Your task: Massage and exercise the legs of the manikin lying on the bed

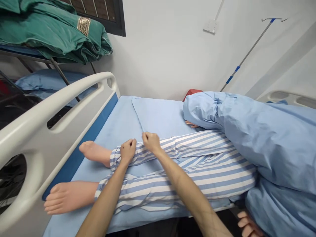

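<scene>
- Green cloth [54,33], one bundle, patterned band at its edge; folded on a metal rack.
- Bed end board [81,113], white with a blue strip; upright beyond the feet.
- Near foot [66,197], bare, smooth; on the light blue sheet [118,118], toes toward the board.
- Far foot [95,152], bare, likewise placed.
- Left hand [127,151], curled into a fist at the far leg's trouser cuff; whether cloth is pinched inside, cannot tell.
- Thin blue line [137,115], cord or sheet fold, cannot tell which; runs from the sheet's wall side to the right hand.
- Right hand [151,142], fingers closed narrow above the far leg, just beside the left; its contents, cannot tell.
- Striped trousers [187,177], blue and white, one pair; on both legs, lying lengthwise beneath the forearms.
- Red object [192,93], partly hidden behind the blue cover [266,131].
- Wall socket [210,26], white, one.
- Blue cover, rumpled, over the upper body; fingertips [191,124] show at its edge.
- Metal pole [254,44], hooked top, tilted in view.
</scene>
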The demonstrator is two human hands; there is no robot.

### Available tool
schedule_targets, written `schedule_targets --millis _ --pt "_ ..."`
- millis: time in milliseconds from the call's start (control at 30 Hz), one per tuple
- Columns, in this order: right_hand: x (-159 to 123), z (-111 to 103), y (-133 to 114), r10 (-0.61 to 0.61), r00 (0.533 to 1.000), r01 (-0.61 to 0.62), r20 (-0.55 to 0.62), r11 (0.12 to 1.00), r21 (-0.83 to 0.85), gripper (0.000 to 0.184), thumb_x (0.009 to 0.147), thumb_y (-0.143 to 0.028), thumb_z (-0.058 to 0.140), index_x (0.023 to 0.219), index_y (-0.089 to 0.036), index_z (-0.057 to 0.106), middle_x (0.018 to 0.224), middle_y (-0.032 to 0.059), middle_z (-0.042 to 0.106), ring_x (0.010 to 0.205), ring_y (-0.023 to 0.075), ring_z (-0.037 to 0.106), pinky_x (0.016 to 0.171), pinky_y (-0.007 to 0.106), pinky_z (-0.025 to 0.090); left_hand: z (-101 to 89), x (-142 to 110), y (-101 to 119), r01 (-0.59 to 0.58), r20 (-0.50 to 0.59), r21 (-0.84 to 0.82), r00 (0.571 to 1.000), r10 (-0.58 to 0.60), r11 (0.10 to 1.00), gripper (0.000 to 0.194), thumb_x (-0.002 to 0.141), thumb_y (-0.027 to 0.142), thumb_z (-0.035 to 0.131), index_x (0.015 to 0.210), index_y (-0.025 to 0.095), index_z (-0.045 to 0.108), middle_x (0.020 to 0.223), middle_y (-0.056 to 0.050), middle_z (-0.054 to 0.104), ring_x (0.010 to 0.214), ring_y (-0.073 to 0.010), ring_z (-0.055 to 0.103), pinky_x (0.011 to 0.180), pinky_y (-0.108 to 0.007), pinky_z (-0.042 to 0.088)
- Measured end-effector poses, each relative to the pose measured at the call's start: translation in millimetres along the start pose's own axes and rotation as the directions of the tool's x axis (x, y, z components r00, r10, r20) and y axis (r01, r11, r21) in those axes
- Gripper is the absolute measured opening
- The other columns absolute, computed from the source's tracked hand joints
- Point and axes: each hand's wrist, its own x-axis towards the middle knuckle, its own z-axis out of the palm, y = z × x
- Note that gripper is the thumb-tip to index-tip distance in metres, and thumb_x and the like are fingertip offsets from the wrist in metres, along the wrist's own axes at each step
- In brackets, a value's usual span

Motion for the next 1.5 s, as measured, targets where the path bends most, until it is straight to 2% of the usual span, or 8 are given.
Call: schedule_targets --millis 200,433,667,933,1133,1267,1400,1500 --pt "-8 52 -27 0.074 0.996 -0.079 0.052 0.992 0.103 0.045 0.1 -0.037 0.032 0.076 -0.022 0.067 0.076 0.0029 0.069 0.067 0.0146 0.056 0.059 0.025 0.026 -0.4 -2 1 0.007 -0.032 -0.067 0.999 -0.009 0.998 0.036 0.084 0.04 0.037 0.054 0.019 0.038 0.051 0.002 0.04 0.054 -0.0112 0.036 0.058 -0.026 0.027" --pt "-7 47 -23 0.1 0.995 -0.101 0.017 0.974 0.203 0.046 0.099 -0.035 0.035 0.065 -0.018 0.06 0.061 -0.0011 0.058 0.06 0.0105 0.046 0.057 0.025 0.022 -17.3 9 14 0.064 -0.049 -0.221 0.996 -0.076 0.973 0.034 0.078 0.036 0.042 0.05 0.02 0.032 0.048 0.004 0.028 0.052 -0.01 0.032 0.055 -0.024 0.026" --pt "-4 46 -20 0.114 0.993 -0.107 -0.008 0.95 0.292 0.047 0.1 -0.033 0.032 0.061 -0.017 0.054 0.059 -0.0021 0.053 0.058 0.0097 0.044 0.057 0.022 0.025 15.5 -6 8 0.168 -0.112 0.237 0.983 -0.145 0.957 0.032 0.08 0.033 0.042 0.051 0.019 0.043 0.054 -0.002 0.047 0.055 -0.0134 0.034 0.057 -0.028 0.018" --pt "1 10 -10 -0.058 0.998 0.057 0.017 0.996 0.075 0.035 0.096 -0.033 0.044 0.067 -0.019 0.06 0.061 -0.0011 0.056 0.058 0.0114 0.043 0.058 0.025 0.022 19.7 -4 7 0.154 -0.128 0.297 0.985 -0.12 0.943 0.032 0.079 0.036 0.041 0.051 0.019 0.043 0.054 -0.003 0.046 0.055 -0.0141 0.032 0.058 -0.027 0.015" --pt "-2 24 17 0.053 0.998 -0.045 -0.014 0.938 0.344 0.045 0.097 -0.034 0.038 0.056 -0.018 0.046 0.054 -0.0033 0.043 0.056 0.0098 0.039 0.058 0.024 0.024 18.5 -7 9 0.146 -0.162 0.231 0.981 -0.11 0.962 0.033 0.076 0.032 0.046 0.048 0.018 0.035 0.049 0.002 0.03 0.053 -0.011 0.025 0.057 -0.027 0.018" --pt "0 25 21 0.077 0.996 -0.048 -0.037 0.864 0.501 0.046 0.096 -0.036 0.037 0.053 -0.018 0.038 0.052 -0.0041 0.035 0.054 0.0093 0.037 0.056 0.023 0.023 16.2 0 30 0.065 -0.126 -0.001 0.99 -0.065 0.998 0.037 0.075 0.031 0.047 0.046 0.018 0.027 0.048 0.004 0.021 0.049 -0.0086 0.025 0.054 -0.026 0.022" --pt "2 23 24 0.095 0.993 -0.043 -0.063 0.822 0.568 0.046 0.095 -0.038 0.036 0.053 -0.018 0.035 0.051 -0.0042 0.033 0.054 0.009 0.035 0.055 0.022 0.025 34.6 9 56 0.087 -0.18 -0.289 0.973 -0.144 0.953 0.037 0.078 0.034 0.047 0.048 0.02 0.031 0.047 0.005 0.025 0.049 -0.0084 0.027 0.052 -0.025 0.025" --pt "1 26 26 0.112 0.99 -0.042 -0.081 0.802 0.595 0.045 0.094 -0.039 0.035 0.053 -0.018 0.036 0.052 -0.0041 0.036 0.054 0.009 0.036 0.054 0.022 0.026 55.8 4 59 0.125 -0.186 -0.258 0.967 -0.176 0.958 0.037 0.081 0.033 0.044 0.047 0.019 0.035 0.045 0.004 0.032 0.049 -0.0094 0.03 0.053 -0.025 0.026"
